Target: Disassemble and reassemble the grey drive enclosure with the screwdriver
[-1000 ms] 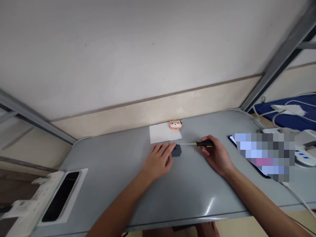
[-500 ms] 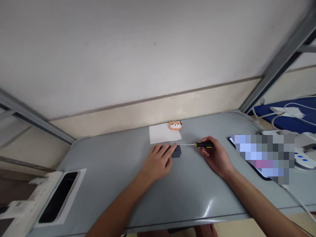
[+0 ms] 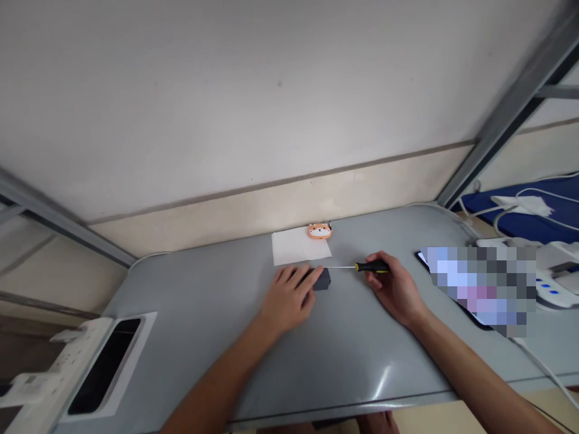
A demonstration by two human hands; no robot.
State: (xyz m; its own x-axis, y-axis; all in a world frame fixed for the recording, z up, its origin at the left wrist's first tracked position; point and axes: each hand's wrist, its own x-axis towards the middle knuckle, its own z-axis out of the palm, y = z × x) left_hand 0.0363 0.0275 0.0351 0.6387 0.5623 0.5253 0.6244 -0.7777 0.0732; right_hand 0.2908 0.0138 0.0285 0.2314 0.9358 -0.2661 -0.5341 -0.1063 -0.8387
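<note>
A small dark grey block (image 3: 323, 280) lies on the grey table, partly covered by my left hand (image 3: 289, 298). The fingers of that hand are closed around its left side, and the index fingertip reaches the screwdriver's tip. My right hand (image 3: 395, 292) grips the black and yellow handle of a screwdriver (image 3: 373, 266). Its thin shaft lies level and points left, meeting the block's far side beside my left fingertip. What the tip touches is hidden. Just beyond the block are a white paper sheet (image 3: 296, 247) and an orange animal-faced case (image 3: 320, 231).
At the left, a phone with a black screen (image 3: 106, 364) rests on white paper beside a white power strip (image 3: 67, 361). A second phone (image 3: 474, 289), its screen blurred out, lies right of my right hand, near white chargers and cables (image 3: 543, 361). The wall (image 3: 280, 132) rises behind the table (image 3: 203, 301).
The view has shifted very slightly. Both hands, the screwdriver and the dark block hold nearly the same places, with no clear movement between them.
</note>
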